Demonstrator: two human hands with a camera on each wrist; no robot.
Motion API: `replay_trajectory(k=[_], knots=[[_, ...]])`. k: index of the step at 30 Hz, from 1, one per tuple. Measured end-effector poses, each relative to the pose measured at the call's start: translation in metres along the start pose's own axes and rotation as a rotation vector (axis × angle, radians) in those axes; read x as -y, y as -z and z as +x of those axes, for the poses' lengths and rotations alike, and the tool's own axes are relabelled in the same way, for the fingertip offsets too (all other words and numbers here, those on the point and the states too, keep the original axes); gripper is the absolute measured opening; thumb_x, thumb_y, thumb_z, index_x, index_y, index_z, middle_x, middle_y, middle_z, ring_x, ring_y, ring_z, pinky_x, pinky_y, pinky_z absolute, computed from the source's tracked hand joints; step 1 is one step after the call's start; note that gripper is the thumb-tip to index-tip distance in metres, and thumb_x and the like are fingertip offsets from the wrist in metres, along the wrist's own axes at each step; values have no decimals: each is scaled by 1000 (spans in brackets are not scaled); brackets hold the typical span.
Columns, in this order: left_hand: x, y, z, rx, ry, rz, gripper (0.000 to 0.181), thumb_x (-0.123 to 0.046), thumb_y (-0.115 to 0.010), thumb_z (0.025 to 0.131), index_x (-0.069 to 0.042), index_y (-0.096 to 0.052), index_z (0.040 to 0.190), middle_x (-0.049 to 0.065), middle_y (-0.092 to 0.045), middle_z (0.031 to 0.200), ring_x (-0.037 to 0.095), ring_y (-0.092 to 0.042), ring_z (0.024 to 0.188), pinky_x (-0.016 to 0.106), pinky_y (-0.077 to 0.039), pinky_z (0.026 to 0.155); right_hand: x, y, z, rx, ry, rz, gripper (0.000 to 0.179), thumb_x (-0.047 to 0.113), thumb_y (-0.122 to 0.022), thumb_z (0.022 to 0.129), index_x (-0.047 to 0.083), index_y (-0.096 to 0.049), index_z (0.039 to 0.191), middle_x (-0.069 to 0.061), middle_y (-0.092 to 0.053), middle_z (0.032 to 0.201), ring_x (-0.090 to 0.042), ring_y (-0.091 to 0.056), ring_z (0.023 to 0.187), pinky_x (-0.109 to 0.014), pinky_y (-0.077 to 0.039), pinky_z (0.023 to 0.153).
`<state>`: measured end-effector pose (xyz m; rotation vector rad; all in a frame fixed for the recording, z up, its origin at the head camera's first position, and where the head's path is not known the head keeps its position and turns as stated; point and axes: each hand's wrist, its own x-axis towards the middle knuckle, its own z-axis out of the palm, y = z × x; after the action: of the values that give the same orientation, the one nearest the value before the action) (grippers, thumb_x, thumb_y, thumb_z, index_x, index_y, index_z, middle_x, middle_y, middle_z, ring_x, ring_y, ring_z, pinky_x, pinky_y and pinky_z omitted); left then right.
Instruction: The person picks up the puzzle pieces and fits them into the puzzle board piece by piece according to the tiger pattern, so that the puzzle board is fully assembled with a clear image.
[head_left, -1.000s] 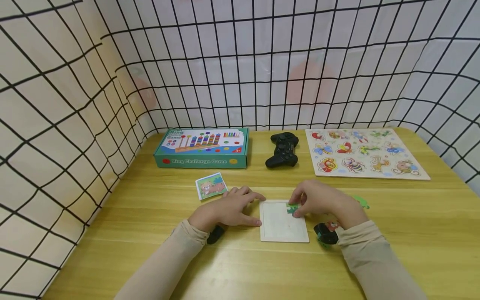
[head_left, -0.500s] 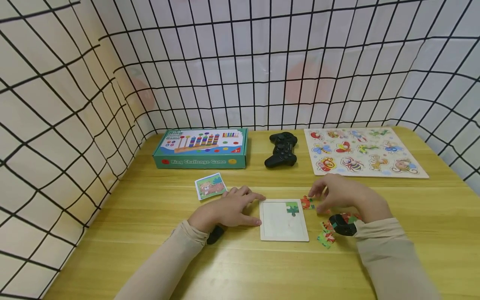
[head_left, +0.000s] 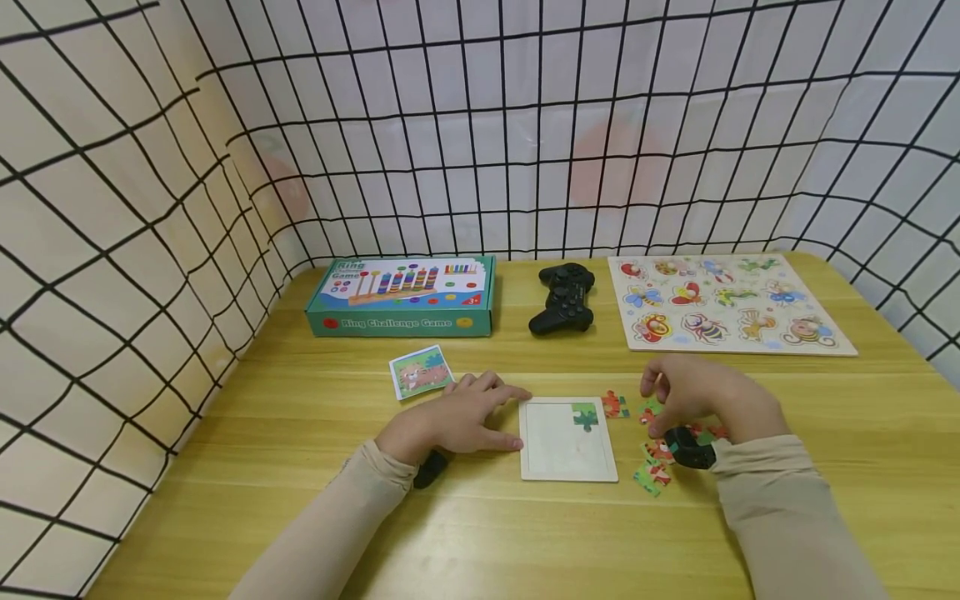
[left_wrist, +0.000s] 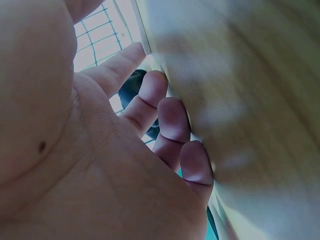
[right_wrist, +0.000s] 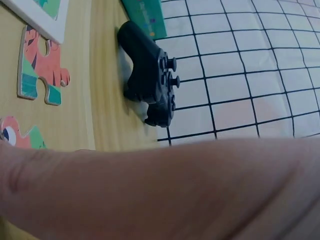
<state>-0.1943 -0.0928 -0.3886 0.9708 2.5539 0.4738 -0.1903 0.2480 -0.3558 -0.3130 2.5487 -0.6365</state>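
A white square puzzle tray lies on the table, with a green jigsaw piece in its upper right corner. My left hand touches the tray's left edge with thumb and forefinger spread; its palm and straight fingers show in the left wrist view. Just outside the tray's right edge lies a red jigsaw piece, seen large in the right wrist view. My right hand hovers over several loose jigsaw pieces, thumb and fingers apart around a piece with an eye printed on it. The hand partly hides these pieces.
A picture card of an animal lies behind the left hand. Farther back stand a Ring Challenge Game box, a black game controller and a wooden insect puzzle board. Black grid netting walls the table.
My right hand has let go of the green jigsaw piece in the tray's corner and moved right to the loose pieces, uncovering the red piece. The left hand has stayed put.
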Motion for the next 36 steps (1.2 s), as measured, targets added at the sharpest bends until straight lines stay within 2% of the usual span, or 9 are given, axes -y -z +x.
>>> replay_trajectory(k=[8,19,26,32,36], knots=[[0,0,0,-4,-1,-5,65,-56,-65,93,-33,-45,151,-1,-45,133,21,-40,113,44,-31,97,-1,0,0,-14,-2,-12,42,20,-93,71,7,-62,95,-6,-54,86,-21,-51,78,-36,-43,68],[1,-1,0,-9,-4,-9,64,-56,-65,93,-33,-45,150,-1,-45,133,21,-40,113,44,-31,95,0,-1,3,29,1,53,40,11,-90,71,5,-63,100,-8,-56,91,-22,-53,79,-36,-48,68],[1,0,0,-3,-7,-10,65,-56,-65,93,-34,-45,150,-1,-45,133,20,-39,113,44,-31,96,-1,-1,3,28,17,77,41,2,-86,67,3,-64,102,-9,-56,95,-23,-52,84,-35,-50,69],[0,0,0,-6,-1,-14,65,-56,-66,93,-33,-45,150,-2,-45,132,20,-39,113,43,-31,95,2,3,4,-63,155,51,39,8,-86,71,0,-69,106,-6,-60,95,-22,-53,86,-37,-48,75],[-1,1,-2,-4,4,-18,64,-55,-66,93,-33,-45,150,-2,-45,132,19,-39,113,42,-30,95,13,4,4,-110,246,44,36,13,-86,76,3,-72,106,-1,-64,96,-20,-57,88,-38,-49,78]])
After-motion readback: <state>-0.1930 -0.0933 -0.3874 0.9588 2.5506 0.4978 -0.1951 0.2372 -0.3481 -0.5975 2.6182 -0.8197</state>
